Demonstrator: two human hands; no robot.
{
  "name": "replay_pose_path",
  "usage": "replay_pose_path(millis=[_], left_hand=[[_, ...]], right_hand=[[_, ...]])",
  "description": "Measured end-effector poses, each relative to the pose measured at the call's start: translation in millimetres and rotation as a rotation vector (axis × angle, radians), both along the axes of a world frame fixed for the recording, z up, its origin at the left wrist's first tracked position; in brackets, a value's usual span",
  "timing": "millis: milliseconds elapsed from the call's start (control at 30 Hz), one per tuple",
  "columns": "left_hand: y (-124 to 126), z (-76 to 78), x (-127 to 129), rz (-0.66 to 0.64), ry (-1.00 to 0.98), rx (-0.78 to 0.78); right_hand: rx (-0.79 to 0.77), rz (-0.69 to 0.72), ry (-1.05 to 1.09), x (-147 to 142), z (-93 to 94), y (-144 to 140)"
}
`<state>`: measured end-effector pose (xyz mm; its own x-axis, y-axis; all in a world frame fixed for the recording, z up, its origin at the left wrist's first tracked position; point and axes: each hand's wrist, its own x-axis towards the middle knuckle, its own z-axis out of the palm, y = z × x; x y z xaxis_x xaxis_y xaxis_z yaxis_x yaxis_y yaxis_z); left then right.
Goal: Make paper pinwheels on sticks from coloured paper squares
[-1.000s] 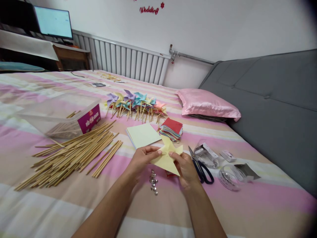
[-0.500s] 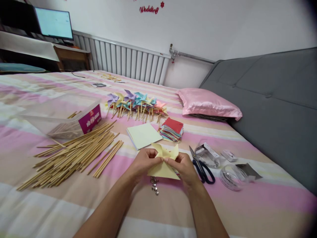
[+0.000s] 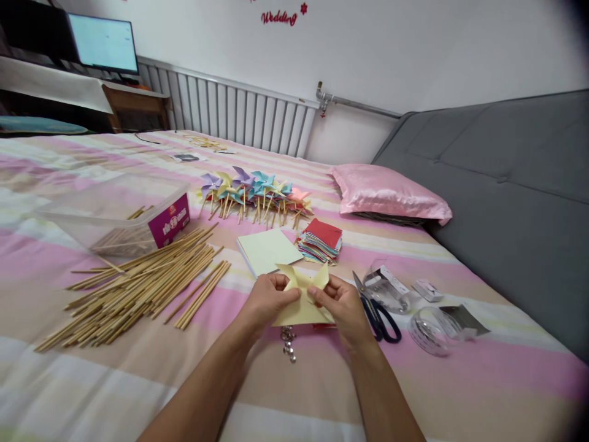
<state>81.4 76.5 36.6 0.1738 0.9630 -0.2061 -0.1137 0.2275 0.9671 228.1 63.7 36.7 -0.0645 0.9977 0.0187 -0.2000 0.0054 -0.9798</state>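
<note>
Red "Wedding" lettering point(image 3: 277, 18) on the white wall, top centre, with a small red flower point(image 3: 302, 8) just right of it. Magenta label point(image 3: 170, 219) on the clear box near the bed's left edge carries white print, too small to read. Monitor point(image 3: 103, 43) at the top left corner glows, its text unreadable.

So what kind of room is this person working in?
Most likely a bedroom at home, used for crafts: the hands fold yellow paper over a striped bed with a pink pillow, a grey padded headboard and a radiator behind.
</note>
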Motion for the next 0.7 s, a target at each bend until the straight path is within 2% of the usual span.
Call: replay_pose_path(millis=[133, 267, 367, 467, 533, 600, 700], left_hand=[[-1.5, 5.3, -0.2, 0.007, -0.014, -0.030], [-2.2, 7.2, -0.3, 0.007, -0.018, -0.049], [-1.9, 6.8, 0.1, 0.024, -0.031, -0.083], [0.7, 5.2, -1.6, 0.119, -0.090, -0.106], [3.9, 3.7, -4.8, 0.234, -0.170, -0.129], [7.3, 2.4, -8.9, 0.342, -0.265, -0.152], [10.7, 2.6, -13.1, 0.430, -0.375, -0.170]], right_hand=[[-0.013, -0.107, -0.056, 2.8, -2.5, 2.9], [-0.011, -0.201, -0.033, 4.4, -3.9, 6.3], [0.033, -0.322, -0.006, 5.0, -2.5, 8.4], [0.161, -0.483, 0.007, 5.3, 1.4, 7.0], [0.249, -0.519, -0.004, 5.2, 4.7, 3.2], [0.271, -0.398, -0.048, 4.3, 7.3, -2.2], [0.185, 0.002, -0.175, -0.4, 7.5, -9.4]])
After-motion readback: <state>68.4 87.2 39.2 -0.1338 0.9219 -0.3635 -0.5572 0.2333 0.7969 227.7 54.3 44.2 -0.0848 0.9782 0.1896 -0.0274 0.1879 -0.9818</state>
